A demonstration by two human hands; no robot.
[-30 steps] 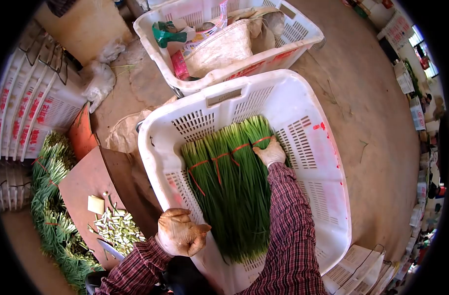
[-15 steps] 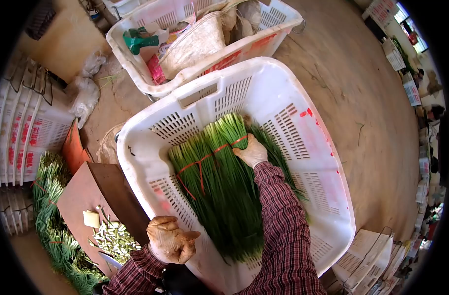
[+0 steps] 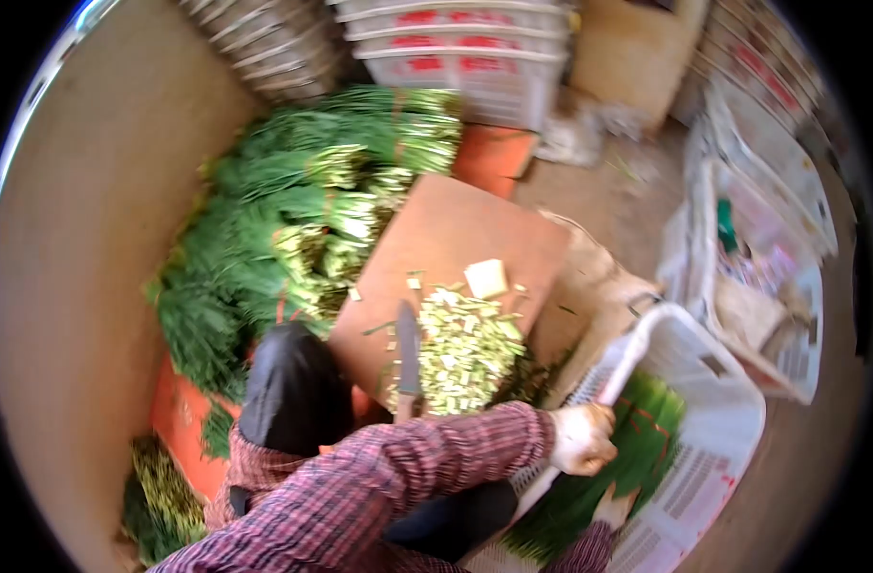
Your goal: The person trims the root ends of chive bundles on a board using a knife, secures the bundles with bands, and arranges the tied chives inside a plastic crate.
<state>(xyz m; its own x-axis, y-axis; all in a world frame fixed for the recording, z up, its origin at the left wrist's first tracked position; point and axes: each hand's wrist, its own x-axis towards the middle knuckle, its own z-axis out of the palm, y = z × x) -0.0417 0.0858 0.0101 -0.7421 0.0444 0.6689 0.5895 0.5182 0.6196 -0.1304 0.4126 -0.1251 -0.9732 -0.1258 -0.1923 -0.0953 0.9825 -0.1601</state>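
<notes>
My left hand (image 3: 582, 437) is closed in a fist at the near rim of a white slotted crate (image 3: 737, 468), with nothing visible in it. Down inside the crate, my right hand (image 3: 613, 506) lies against bundles of green chives (image 3: 637, 430) tied with red bands, its fingers apart. Part of that hand is blurred. On the brown board (image 3: 436, 229) to the left lie a knife (image 3: 408, 358), a heap of cut pale stem ends (image 3: 470, 349) and a pale yellow block (image 3: 486, 278).
A large pile of banded chives (image 3: 312, 201) lies left of the board, on orange sheeting (image 3: 494, 158). Stacked white crates (image 3: 460, 62) stand behind. Another crate (image 3: 704, 253) holding sacks is at the right. A wall (image 3: 83, 248) bounds the left side.
My view has swung left, bringing the board and chive pile to the middle. My right hand has come away from the tied end of the bundle. My left hand remains at the crate rim.
</notes>
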